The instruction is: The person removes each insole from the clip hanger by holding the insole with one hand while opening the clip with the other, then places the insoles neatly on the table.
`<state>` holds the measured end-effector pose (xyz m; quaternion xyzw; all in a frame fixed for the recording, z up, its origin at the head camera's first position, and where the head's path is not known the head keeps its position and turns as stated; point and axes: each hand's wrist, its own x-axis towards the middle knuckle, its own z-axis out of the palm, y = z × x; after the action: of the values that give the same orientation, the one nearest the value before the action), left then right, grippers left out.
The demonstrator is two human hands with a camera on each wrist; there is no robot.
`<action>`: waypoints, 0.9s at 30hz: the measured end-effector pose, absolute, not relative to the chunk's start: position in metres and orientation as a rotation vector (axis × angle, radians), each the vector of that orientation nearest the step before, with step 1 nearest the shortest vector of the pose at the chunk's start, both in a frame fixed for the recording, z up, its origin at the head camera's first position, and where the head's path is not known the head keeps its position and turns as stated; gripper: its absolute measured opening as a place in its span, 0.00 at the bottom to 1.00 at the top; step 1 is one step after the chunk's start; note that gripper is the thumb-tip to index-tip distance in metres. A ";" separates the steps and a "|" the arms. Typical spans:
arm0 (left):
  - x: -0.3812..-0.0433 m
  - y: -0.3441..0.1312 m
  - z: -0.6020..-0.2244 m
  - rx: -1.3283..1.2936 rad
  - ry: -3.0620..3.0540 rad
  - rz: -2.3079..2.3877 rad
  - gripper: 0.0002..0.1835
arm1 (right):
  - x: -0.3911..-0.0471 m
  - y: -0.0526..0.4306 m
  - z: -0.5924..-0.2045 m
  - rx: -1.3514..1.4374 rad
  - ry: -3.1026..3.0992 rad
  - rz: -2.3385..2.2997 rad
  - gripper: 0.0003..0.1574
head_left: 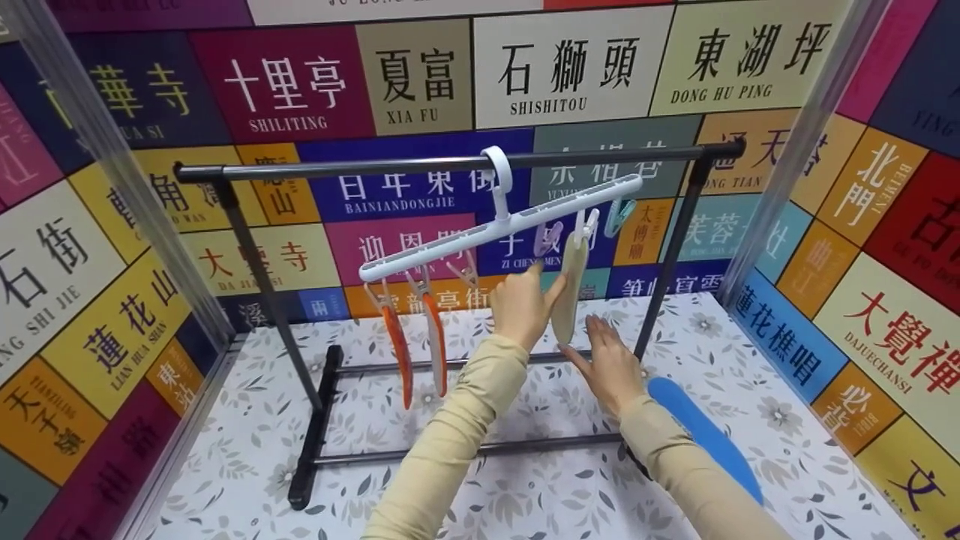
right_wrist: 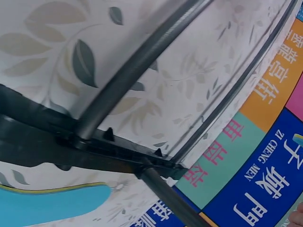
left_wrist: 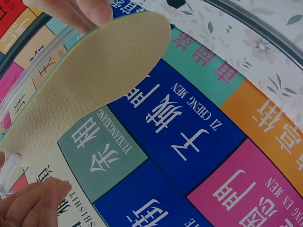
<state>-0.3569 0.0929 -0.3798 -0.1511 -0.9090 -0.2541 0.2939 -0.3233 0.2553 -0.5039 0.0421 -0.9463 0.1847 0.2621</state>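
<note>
A beige insole (head_left: 571, 289) hangs lengthwise from a white clip (head_left: 591, 225) on the light-blue hanger (head_left: 450, 244). Just left of it is my left hand (head_left: 519, 306), index finger pointing up and thumb toward the insole's edge. In the left wrist view, left fingers (left_wrist: 35, 203) show near the clip end, with no fingers gripping the insole's lower edge there. My right hand (head_left: 611, 367) is at the insole's lower end, fingers straight. Fingertips (left_wrist: 97, 12) overlap the insole's far edge in that view. The right wrist view barely shows a hand.
Two orange-edged insoles (head_left: 433, 345) hang at the hanger's left. A purple clip (head_left: 548, 238) and a teal clip (head_left: 619, 217) flank the beige insole. The hanger hooks over the dark rack's top bar (head_left: 360, 166). A blue insole (head_left: 705, 435) lies on the floral tabletop, right of the rack.
</note>
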 end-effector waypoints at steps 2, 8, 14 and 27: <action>-0.357 0.093 -0.379 -0.406 -2.429 -0.668 0.27 | -0.326 0.253 -0.503 0.123 -2.539 0.499 0.47; -0.357 0.096 -0.377 -0.433 -2.412 -0.646 0.25 | -0.333 0.247 -0.502 0.125 -2.506 0.493 0.45; -0.356 0.103 -0.374 -0.469 -2.422 -0.660 0.25 | -0.337 0.243 -0.495 0.105 -2.535 0.494 0.44; -0.361 0.111 -0.370 -0.462 -2.472 -0.636 0.27 | -0.345 0.242 -0.488 0.143 -2.464 0.467 0.28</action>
<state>-0.3612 0.1113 -0.3696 -0.1715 -0.9174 -0.2361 0.2704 -0.3449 0.2424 -0.4884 0.0539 -0.9328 0.1766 0.3095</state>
